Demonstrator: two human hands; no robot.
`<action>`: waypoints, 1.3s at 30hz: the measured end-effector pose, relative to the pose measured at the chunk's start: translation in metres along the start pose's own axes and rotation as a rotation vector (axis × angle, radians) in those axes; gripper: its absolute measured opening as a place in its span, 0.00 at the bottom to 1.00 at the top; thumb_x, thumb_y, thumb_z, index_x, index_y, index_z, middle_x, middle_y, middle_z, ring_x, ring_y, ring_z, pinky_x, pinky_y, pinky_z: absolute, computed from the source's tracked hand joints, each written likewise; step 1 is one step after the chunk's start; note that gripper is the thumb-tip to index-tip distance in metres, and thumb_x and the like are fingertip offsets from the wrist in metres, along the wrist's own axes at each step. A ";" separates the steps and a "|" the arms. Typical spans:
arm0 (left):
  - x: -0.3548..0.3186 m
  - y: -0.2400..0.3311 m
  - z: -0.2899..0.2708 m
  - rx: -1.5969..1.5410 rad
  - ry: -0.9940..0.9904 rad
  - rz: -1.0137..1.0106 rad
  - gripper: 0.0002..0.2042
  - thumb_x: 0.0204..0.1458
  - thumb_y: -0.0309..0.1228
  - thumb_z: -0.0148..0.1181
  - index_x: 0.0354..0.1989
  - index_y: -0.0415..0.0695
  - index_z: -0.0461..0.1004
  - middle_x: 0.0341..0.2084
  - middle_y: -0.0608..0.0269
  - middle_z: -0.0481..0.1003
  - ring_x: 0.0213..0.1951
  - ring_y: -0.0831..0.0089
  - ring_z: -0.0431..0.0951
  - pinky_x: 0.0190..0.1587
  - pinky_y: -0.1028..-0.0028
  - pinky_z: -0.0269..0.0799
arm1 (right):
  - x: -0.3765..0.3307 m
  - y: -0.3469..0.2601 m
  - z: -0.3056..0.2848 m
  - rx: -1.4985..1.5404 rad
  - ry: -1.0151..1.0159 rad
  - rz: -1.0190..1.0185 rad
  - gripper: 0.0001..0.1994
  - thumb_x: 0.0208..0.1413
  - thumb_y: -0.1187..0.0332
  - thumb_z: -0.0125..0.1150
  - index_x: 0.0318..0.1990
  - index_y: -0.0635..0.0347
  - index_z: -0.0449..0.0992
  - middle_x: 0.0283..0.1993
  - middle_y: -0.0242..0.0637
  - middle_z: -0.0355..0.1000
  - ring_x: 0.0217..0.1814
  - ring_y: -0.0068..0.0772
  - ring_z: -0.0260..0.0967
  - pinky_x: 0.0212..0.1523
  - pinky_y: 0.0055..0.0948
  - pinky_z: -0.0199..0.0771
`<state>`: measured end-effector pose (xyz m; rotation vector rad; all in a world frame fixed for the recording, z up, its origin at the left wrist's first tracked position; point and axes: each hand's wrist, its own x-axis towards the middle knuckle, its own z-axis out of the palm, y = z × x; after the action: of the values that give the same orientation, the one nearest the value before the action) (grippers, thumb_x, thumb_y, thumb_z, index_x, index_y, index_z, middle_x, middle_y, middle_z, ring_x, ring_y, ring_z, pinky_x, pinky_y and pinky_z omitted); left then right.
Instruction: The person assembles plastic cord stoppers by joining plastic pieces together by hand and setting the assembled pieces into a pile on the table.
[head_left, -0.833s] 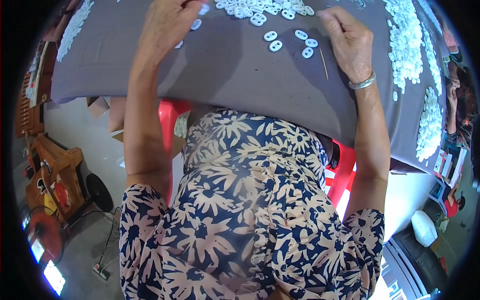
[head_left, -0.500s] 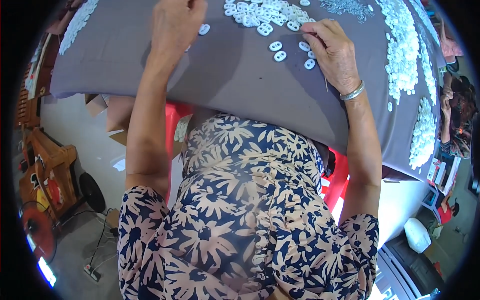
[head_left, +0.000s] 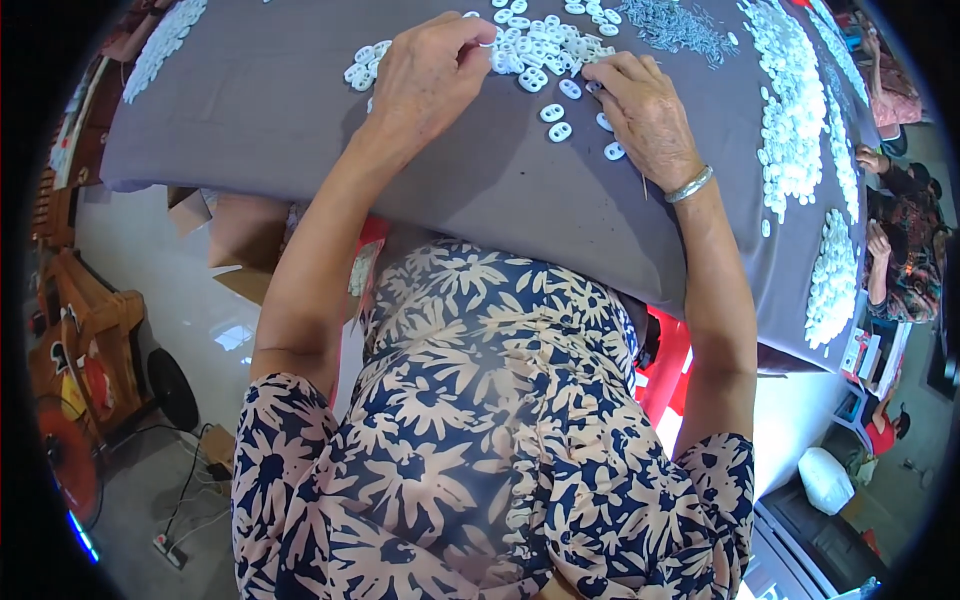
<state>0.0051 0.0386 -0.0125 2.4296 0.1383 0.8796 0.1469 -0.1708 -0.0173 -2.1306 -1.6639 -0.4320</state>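
Observation:
My left hand [head_left: 430, 85] is at the near edge of a pile of white oval two-hole pieces [head_left: 550, 45]. Its thumb and forefinger are pinched, with the edge of a white piece between the tips. To the right, my right hand [head_left: 648, 115] is closed, its fingertips down by a few of these pieces. A thin pale stick [head_left: 645, 187] pokes out beneath its palm; the rest of the stick is hidden. Two loose white pieces [head_left: 556, 122] lie between the hands. Some more white pieces [head_left: 365, 65] sit left of my left hand.
A grey cloth [head_left: 480, 190] covers the table. Small grey slender parts [head_left: 675, 28] are heaped at the far right, beside long rows of white pieces [head_left: 790, 130]. Another white row [head_left: 160, 45] lies far left. A cardboard box [head_left: 245, 235] stands below the table edge. People sit at right.
My left hand has moved right and down to the pile, uncovering white pieces on its left. My right hand has shifted slightly left and down, staying closed.

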 end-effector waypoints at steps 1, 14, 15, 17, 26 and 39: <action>0.000 0.001 0.001 -0.005 -0.006 0.001 0.07 0.51 0.24 0.57 0.39 0.38 0.76 0.29 0.59 0.76 0.28 0.70 0.76 0.33 0.74 0.71 | -0.001 0.002 -0.001 0.063 -0.005 -0.008 0.13 0.50 0.77 0.59 0.44 0.58 0.75 0.44 0.36 0.70 0.44 0.40 0.67 0.44 0.34 0.70; -0.004 0.015 -0.001 -0.033 -0.106 -0.044 0.07 0.53 0.25 0.57 0.39 0.39 0.77 0.28 0.61 0.76 0.27 0.73 0.74 0.32 0.75 0.69 | -0.013 0.014 -0.021 0.292 0.110 0.203 0.08 0.53 0.78 0.60 0.40 0.62 0.77 0.34 0.32 0.74 0.33 0.23 0.72 0.35 0.21 0.71; -0.004 0.013 0.000 -0.040 -0.103 -0.032 0.07 0.53 0.25 0.57 0.39 0.39 0.77 0.28 0.61 0.76 0.27 0.73 0.74 0.32 0.75 0.69 | -0.014 0.014 -0.020 0.290 0.118 0.225 0.08 0.53 0.78 0.60 0.40 0.62 0.78 0.34 0.32 0.74 0.33 0.23 0.71 0.35 0.20 0.70; -0.005 0.012 0.001 -0.049 -0.098 -0.023 0.07 0.53 0.25 0.57 0.39 0.39 0.76 0.28 0.61 0.76 0.27 0.73 0.73 0.32 0.75 0.69 | -0.013 0.011 -0.018 0.347 0.090 0.217 0.07 0.52 0.78 0.61 0.40 0.62 0.77 0.33 0.32 0.73 0.32 0.24 0.71 0.34 0.21 0.70; -0.006 0.027 0.009 -0.151 -0.092 0.043 0.07 0.52 0.24 0.59 0.40 0.39 0.77 0.28 0.61 0.76 0.26 0.76 0.73 0.29 0.78 0.68 | 0.002 -0.002 0.000 0.334 -0.046 0.118 0.06 0.49 0.77 0.62 0.36 0.62 0.75 0.30 0.34 0.69 0.27 0.28 0.67 0.29 0.25 0.67; -0.015 0.049 0.023 -0.728 -0.127 -0.161 0.19 0.50 0.23 0.61 0.52 0.42 0.69 0.33 0.61 0.77 0.32 0.77 0.77 0.35 0.77 0.75 | 0.003 -0.035 -0.011 1.192 0.111 0.482 0.06 0.56 0.78 0.58 0.41 0.64 0.76 0.33 0.27 0.73 0.32 0.13 0.66 0.32 0.15 0.67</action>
<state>0.0038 -0.0175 -0.0096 1.7551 -0.0337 0.5661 0.1137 -0.1661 -0.0023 -1.4164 -0.8633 0.4836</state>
